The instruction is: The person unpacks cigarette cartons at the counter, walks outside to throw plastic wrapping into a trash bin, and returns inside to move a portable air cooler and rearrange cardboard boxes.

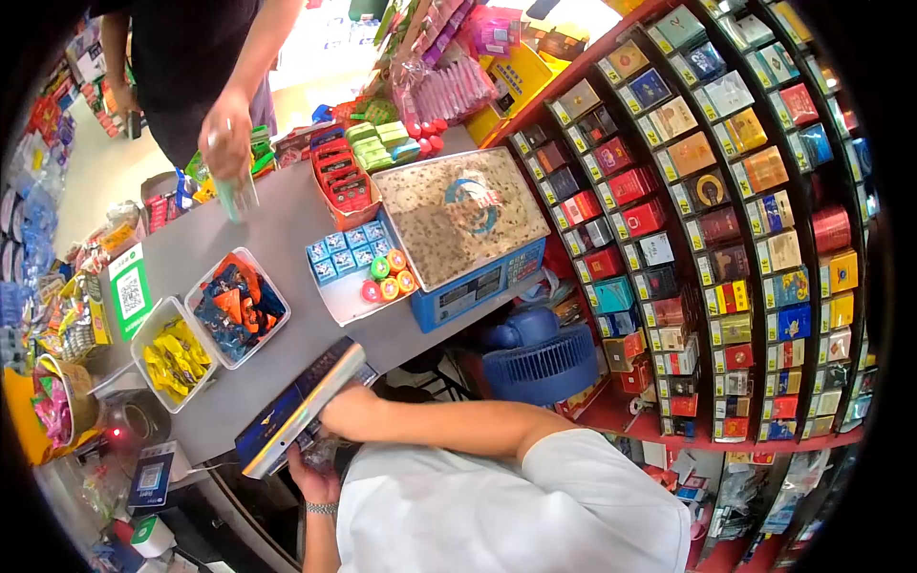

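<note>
Blue carton point(298, 413) slants lengthwise — right hand point(350, 413) beside upper half, left hand point(313, 479) below; fingers mostly hidden — can't tell grip.

bright | white glare, top | fisheye bowing, black corners | far hand point(227, 138) blurred

Wide, round-edged head view from close above the white fabric shirt point(506, 506), facing forward and down over the flat grey counter point(282, 224) and red-edged display rack point(764, 446) right of it.
</note>
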A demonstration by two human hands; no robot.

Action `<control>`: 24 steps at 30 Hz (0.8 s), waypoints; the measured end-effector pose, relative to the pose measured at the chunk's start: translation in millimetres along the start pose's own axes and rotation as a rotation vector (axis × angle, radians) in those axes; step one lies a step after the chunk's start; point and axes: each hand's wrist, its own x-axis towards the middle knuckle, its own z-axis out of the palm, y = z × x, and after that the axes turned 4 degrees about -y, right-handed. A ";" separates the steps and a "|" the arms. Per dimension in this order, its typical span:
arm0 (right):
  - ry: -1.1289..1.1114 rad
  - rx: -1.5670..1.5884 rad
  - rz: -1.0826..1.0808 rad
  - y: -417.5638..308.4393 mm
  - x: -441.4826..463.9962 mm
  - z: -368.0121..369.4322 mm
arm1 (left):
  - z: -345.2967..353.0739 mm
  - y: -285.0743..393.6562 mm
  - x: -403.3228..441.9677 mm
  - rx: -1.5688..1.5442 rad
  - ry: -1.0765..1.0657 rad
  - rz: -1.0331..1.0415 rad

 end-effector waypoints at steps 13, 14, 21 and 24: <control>-0.046 -0.096 -0.289 -1.2 20.5 -41.4 | -21.1 -10.7 -8.3 0.112 0.052 0.013; -0.045 -0.027 -0.253 -3.8 19.1 -43.7 | -4.8 -7.8 -9.0 -0.015 0.138 0.032; -0.018 0.221 0.009 -15.0 15.3 -59.0 | -8.7 -11.5 2.9 -0.060 0.088 0.118; 0.074 0.224 -0.073 4.7 25.6 -35.8 | 3.8 -9.6 -0.4 -0.028 0.065 0.123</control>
